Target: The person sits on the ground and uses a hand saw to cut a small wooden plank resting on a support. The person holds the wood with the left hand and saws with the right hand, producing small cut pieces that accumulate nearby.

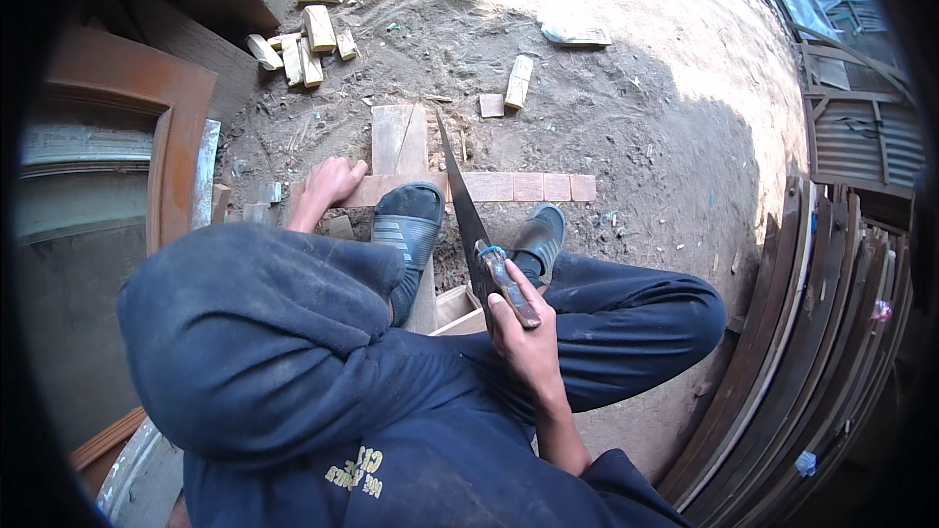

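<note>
My right hand point(523, 328) is closed on the wooden handle point(514, 293) of a handsaw, whose long dark blade point(460, 196) points forward across a narrow reddish plank point(484, 187) with several crosswise lines on it. Whether the teeth touch the wood I cannot tell. My left hand point(333, 181) grips the plank's left part with curled fingers. My left foot, in a striped slide sandal point(406, 225), presses on the plank beside the blade; my right foot point(538, 235) is just right of the blade. The plank lies across a pale board point(399, 137).
Wood offcuts point(318, 29) lie on the dirt ahead, with another block point(518, 83) nearer. A brown wooden frame point(181, 108) and boards lean at my left. Long planks point(782, 313) are stacked at my right, below corrugated sheeting point(861, 142).
</note>
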`<control>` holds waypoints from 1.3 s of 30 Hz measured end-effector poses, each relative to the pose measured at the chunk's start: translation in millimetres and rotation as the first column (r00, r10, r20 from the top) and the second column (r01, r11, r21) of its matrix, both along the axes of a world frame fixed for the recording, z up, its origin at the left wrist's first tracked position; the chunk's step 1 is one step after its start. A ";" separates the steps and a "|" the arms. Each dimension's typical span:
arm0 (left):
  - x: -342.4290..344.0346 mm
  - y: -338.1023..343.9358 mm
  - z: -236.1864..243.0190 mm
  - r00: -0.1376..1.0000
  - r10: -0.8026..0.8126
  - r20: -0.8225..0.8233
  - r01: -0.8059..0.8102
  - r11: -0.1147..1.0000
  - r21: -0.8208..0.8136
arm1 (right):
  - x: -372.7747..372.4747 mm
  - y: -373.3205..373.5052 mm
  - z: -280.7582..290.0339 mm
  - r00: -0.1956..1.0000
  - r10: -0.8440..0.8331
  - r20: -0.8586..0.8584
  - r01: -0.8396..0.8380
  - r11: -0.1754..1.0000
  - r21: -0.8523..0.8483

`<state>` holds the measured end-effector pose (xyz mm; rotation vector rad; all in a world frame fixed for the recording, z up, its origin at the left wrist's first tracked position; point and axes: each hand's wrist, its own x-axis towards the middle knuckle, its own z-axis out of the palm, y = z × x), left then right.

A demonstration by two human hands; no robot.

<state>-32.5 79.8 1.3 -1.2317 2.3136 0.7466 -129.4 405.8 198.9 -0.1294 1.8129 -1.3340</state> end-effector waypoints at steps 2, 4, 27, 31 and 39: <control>0.2 3.8 -3.9 1.000 -0.004 -0.015 0.004 1.000 -0.004 | -0.4 0.1 1.9 0.999 -0.028 0.033 0.029 1.000 -0.004; 1.1 5.0 -8.0 0.999 0.008 -0.032 -0.009 1.000 -0.024 | -3.5 -3.9 11.3 0.992 -0.049 0.114 0.049 0.999 0.000; -7.0 5.6 -2.2 0.997 0.074 -0.001 -0.074 0.997 -0.008 | -63.9 -29.0 48.8 0.962 0.048 0.269 -0.040 0.999 -0.036; -6.7 1.4 0.8 0.994 0.095 0.063 -0.099 0.993 0.068 | -69.5 -37.5 54.7 0.964 0.176 0.198 -0.190 0.980 0.055; -6.8 7.3 3.8 0.993 0.114 0.033 -0.114 0.993 0.001 | -46.6 -49.7 45.0 0.917 0.397 -0.025 -0.397 0.918 0.015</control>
